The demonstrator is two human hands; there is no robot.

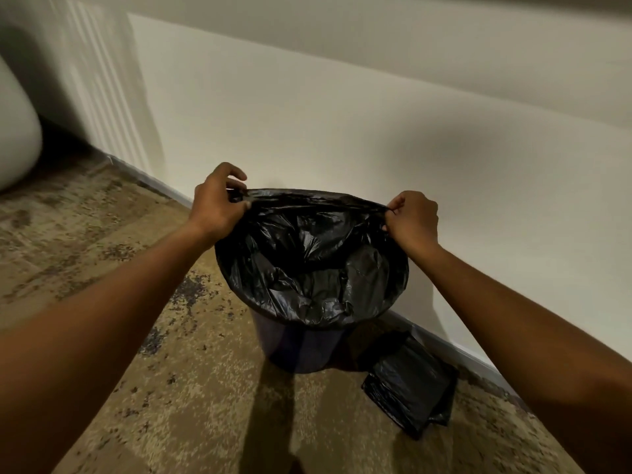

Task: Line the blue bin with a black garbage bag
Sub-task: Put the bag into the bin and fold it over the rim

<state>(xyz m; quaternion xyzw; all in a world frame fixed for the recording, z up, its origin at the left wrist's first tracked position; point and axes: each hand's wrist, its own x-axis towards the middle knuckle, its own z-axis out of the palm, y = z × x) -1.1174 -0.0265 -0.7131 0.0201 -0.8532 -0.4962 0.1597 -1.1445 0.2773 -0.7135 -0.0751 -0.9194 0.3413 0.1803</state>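
Most of the bin (301,347) is hidden: only a dark blue stretch of its lower wall shows beneath the bag (307,261), and its rim and inside are covered by black plastic, so how far down the bag reaches cannot be told. The dim light makes the bin's foot hard to separate from its own shadow on the floor. A pale rounded object (17,131) at the far left is cut off by the frame edge and cannot be identified. Both forearms run out of the bottom corners of the view. The bin stands on a mottled tan carpet (119,251), close to a plain cream wall (342,114) with a pale skirting strip along its base. Just right of the bin, near the wall, a folded black pack of bags (410,384) lies flat on the carpet, apart from the bin. The bag sits in the bin with its near edge draped over the near rim, while its far edge is lifted and pulled taut between the two hands. The left hand (215,206) pinches the bag's far left edge between thumb and curled fingers, the index finger arched above. The right hand (413,220) is closed into a fist on the far right edge, knuckles toward the camera, fingertips hidden behind the gathered plastic.
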